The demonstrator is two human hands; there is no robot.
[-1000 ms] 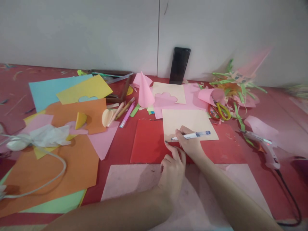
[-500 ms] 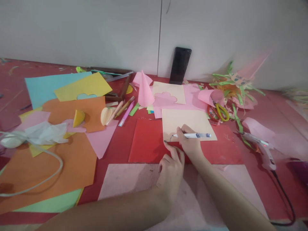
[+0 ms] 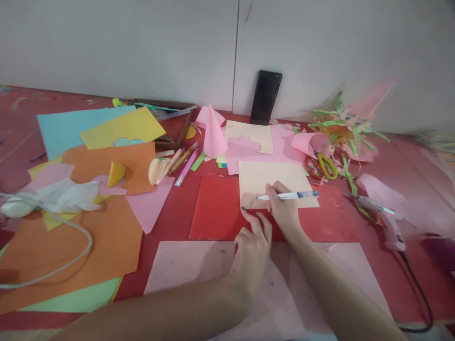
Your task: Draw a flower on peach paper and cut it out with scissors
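Note:
My right hand (image 3: 284, 207) grips a white pen (image 3: 295, 195) with a blue-grey end. Its tip touches a cream sheet of paper (image 3: 273, 177), where a short curved dark line shows near the lower left corner. My left hand (image 3: 253, 241) rests just below; its extended index finger presses that corner while the other fingers bend loosely and hold nothing. Under the cream sheet lies a red board (image 3: 215, 208). In front of it, beneath my forearms, is a pale pink sheet (image 3: 185, 265).
Around me are a pink paper cone (image 3: 214, 135), scissors (image 3: 326, 166), a glue gun (image 3: 389, 220) with its cord, and several coloured pens (image 3: 186, 166). Orange paper (image 3: 106, 241) and other coloured sheets cover the left. A phone (image 3: 266, 97) leans on the wall.
The pen tip has moved slightly right and up across the cream sheet, and a longer curved line shows behind it. My left hand stays at the corner.

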